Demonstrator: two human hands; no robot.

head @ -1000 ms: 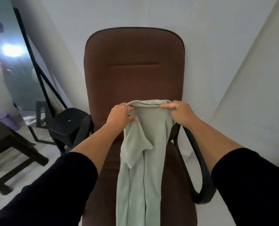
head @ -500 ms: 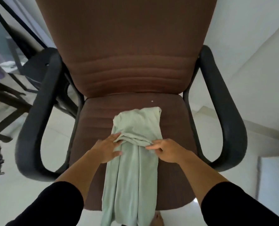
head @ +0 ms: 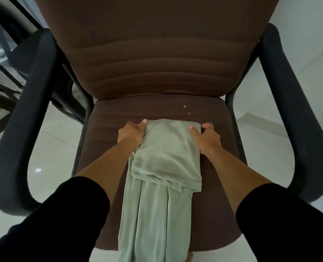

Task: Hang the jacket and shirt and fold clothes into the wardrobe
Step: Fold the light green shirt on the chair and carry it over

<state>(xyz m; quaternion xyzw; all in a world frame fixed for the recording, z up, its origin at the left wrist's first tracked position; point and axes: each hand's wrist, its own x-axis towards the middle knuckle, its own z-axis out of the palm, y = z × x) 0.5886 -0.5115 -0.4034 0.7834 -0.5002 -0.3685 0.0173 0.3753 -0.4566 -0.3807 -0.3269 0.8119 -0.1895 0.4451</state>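
The left hand (head: 131,134) pinches the far left corner of a pale green, soft knit garment (head: 166,159), thumb on top and fingers curled under the edge. The right hand (head: 206,138) grips the far right corner the same way, thumb lying on the cloth and fingers curled beside it. Together they hold the folded-over end flat against the brown fabric seat (head: 107,129) of an office chair, toward the back of the seat. The doubled layer lies over the rest of the garment, whose long, narrow remainder runs toward the person and hangs off the seat's front edge.

The step in hand looks like folding the garment in sections. To do it well, both corners should be set down level with each other, the top layer smoothed from the fold outward so no ridge stays trapped, and the side edges lined up with the strip beneath. The hanging end probably needs to be brought up next, so its weight does not drag the fold askew.

The seat is lightly padded and stitched in bands, with a few pale specks near the backrest (head: 156,44). Black curved armrests (head: 296,103) flank it. Below is a pale glossy tiled floor (head: 51,148), with dark furniture legs at the left.
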